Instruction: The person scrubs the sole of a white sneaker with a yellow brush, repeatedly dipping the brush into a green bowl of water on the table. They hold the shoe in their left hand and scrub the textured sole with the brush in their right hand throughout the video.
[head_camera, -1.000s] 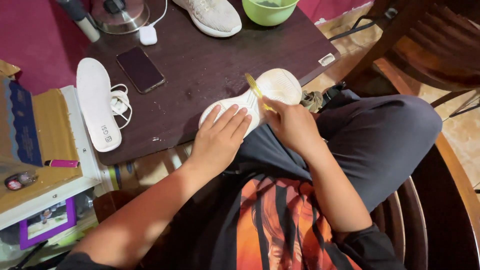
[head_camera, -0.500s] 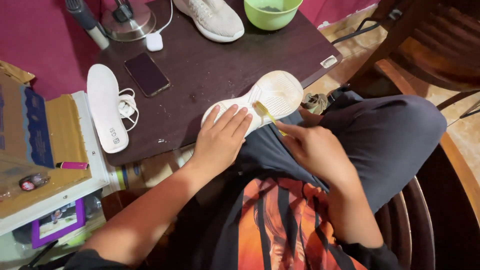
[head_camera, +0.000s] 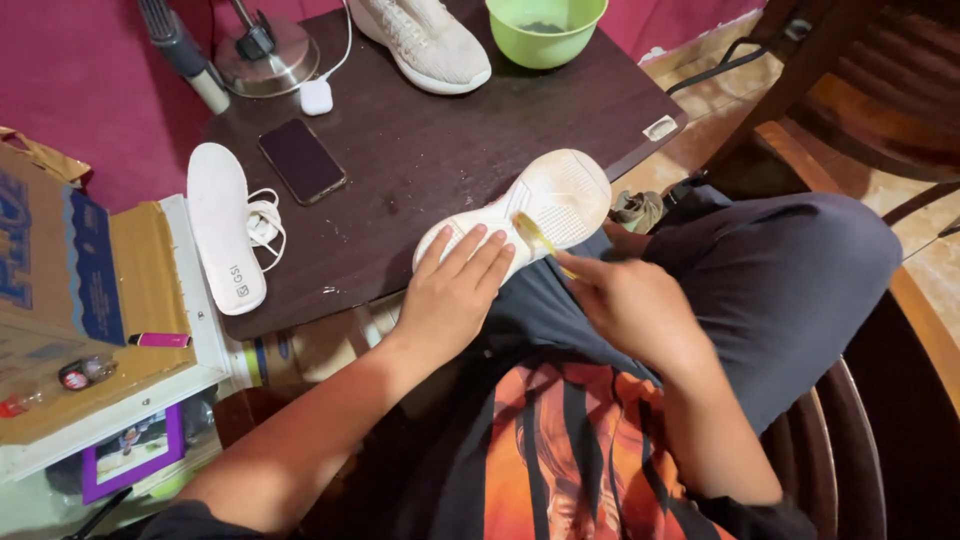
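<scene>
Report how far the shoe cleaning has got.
Done: the insole is out and lies on the table. In hand: the left hand steadies the upturned shoe while the right hand scrubs its sole with a yellow brush. Left: the second shoe waits by the green bowl.

Yellow brush (head_camera: 538, 236) on upturned shoe sole (head_camera: 560, 195)

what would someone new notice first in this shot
The upturned white sneaker at the dark wooden table's near edge, its sole pressed by the left hand while the right hand works a yellow brush on it. Behind sit a lime-green bowl and a white insole.
</scene>
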